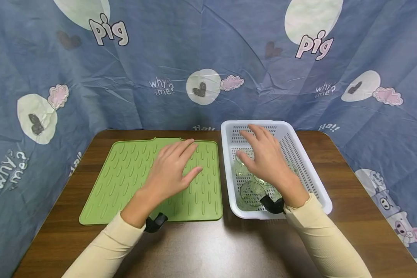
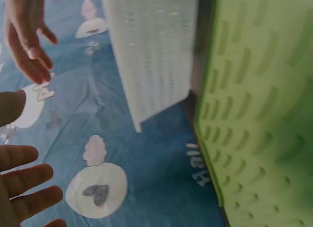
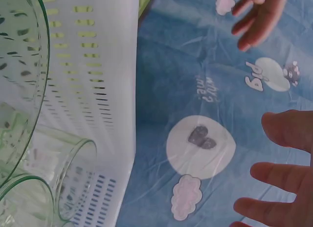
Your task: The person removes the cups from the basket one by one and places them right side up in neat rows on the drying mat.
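Observation:
My left hand (image 1: 173, 166) hovers over the green drying mat (image 1: 125, 181), its fingers extended and the thumb apart. Nothing is in it. My right hand (image 1: 265, 156) hangs above the white perforated basket (image 1: 229, 185), fingers spread and holding nothing. Inside the basket stand several clear glasses, one glass (image 1: 252, 191) near its front-left corner. Others lie partly hidden under my right hand. In the right wrist view a wide glass rim (image 3: 41, 65) looms close, with a smaller glass (image 3: 78, 175) beyond it. Raised oval ridges cover the mat.
Both the mat and the basket rest on a brown wooden table (image 1: 194, 247), side by side with a narrow gap. A blue printed cloth (image 1: 166, 50) hangs behind the table and along its sides. A black wrist mount (image 1: 156, 222) sits on each wrist.

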`<state>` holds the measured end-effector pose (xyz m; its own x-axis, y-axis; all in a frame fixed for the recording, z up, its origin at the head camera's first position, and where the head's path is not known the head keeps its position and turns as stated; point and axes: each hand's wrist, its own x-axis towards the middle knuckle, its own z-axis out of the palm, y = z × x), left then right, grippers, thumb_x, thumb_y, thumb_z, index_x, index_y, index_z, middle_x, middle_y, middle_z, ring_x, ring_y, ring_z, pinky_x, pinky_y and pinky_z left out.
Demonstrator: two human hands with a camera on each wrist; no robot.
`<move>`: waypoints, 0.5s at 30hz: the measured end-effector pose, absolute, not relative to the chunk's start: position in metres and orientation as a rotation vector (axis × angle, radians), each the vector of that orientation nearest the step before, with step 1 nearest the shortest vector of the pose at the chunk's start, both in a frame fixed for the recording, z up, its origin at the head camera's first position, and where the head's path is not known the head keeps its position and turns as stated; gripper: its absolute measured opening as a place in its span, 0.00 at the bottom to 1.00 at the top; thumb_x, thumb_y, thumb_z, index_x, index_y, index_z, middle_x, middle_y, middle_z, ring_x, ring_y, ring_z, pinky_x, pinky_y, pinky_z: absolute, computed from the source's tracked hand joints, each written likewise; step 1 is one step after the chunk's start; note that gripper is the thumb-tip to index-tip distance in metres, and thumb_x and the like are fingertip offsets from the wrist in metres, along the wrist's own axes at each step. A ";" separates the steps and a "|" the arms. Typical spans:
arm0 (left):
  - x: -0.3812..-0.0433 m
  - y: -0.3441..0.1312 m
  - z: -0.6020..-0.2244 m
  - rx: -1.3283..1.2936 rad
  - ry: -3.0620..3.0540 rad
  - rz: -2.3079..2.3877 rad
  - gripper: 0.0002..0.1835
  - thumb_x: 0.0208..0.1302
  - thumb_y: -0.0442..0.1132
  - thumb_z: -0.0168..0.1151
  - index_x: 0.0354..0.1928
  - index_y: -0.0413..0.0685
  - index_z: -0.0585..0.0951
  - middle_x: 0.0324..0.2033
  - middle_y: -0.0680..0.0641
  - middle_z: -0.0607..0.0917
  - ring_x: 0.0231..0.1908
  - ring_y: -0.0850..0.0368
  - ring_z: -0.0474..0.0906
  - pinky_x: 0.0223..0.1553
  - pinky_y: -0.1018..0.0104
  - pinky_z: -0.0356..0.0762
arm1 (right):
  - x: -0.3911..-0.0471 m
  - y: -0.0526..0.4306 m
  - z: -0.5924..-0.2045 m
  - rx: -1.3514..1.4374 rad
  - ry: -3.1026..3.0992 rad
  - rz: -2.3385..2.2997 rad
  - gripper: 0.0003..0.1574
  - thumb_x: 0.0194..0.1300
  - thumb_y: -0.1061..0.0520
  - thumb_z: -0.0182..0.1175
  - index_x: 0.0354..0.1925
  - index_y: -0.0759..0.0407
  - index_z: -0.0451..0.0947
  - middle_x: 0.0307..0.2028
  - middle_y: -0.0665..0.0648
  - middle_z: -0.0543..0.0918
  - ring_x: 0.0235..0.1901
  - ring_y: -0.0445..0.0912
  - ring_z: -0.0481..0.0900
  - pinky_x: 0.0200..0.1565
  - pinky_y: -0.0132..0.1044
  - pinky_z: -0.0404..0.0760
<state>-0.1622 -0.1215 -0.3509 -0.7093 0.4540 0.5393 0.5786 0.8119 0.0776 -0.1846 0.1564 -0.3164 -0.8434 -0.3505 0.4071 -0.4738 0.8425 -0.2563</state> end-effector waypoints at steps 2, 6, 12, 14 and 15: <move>-0.161 -0.130 -0.354 -0.797 -2.503 -0.330 0.34 0.65 0.55 0.64 0.67 0.44 0.73 0.66 0.41 0.76 0.64 0.40 0.73 0.67 0.40 0.69 | -0.184 0.156 -0.316 0.625 -2.674 0.499 0.35 0.65 0.46 0.62 0.67 0.55 0.71 0.71 0.65 0.66 0.71 0.63 0.62 0.64 0.69 0.67; -0.157 -0.150 -0.362 -0.828 -2.530 -0.319 0.35 0.63 0.55 0.65 0.66 0.42 0.74 0.66 0.39 0.76 0.65 0.38 0.72 0.66 0.39 0.69 | -0.183 0.156 -0.316 0.638 -2.671 0.503 0.34 0.65 0.46 0.62 0.66 0.55 0.72 0.71 0.65 0.67 0.71 0.63 0.63 0.63 0.69 0.68; -0.149 -0.183 -0.373 -0.792 -2.552 -0.336 0.37 0.61 0.53 0.66 0.67 0.40 0.72 0.66 0.37 0.75 0.64 0.36 0.72 0.64 0.37 0.70 | -0.181 0.154 -0.314 0.662 -2.681 0.511 0.33 0.66 0.47 0.62 0.67 0.54 0.72 0.72 0.63 0.66 0.72 0.62 0.63 0.64 0.69 0.67; -0.145 -0.196 -0.377 -0.779 -2.558 -0.346 0.37 0.60 0.53 0.66 0.67 0.39 0.72 0.66 0.37 0.74 0.64 0.36 0.72 0.63 0.36 0.70 | -0.180 0.152 -0.314 0.676 -2.675 0.515 0.34 0.66 0.47 0.62 0.67 0.55 0.72 0.72 0.64 0.66 0.72 0.61 0.63 0.64 0.69 0.67; -0.144 -0.203 -0.379 -0.777 -2.559 -0.349 0.37 0.60 0.52 0.67 0.67 0.39 0.72 0.66 0.37 0.74 0.64 0.35 0.72 0.63 0.35 0.70 | -0.179 0.151 -0.314 0.689 -2.667 0.519 0.34 0.66 0.47 0.63 0.67 0.56 0.72 0.71 0.64 0.67 0.71 0.61 0.64 0.64 0.69 0.67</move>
<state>-0.1437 -0.2028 -0.3787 -0.7449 0.4648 0.4786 0.5760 0.8101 0.1098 -0.1791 0.1512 -0.3144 -0.8260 -0.3930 0.4042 -0.5159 0.8159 -0.2611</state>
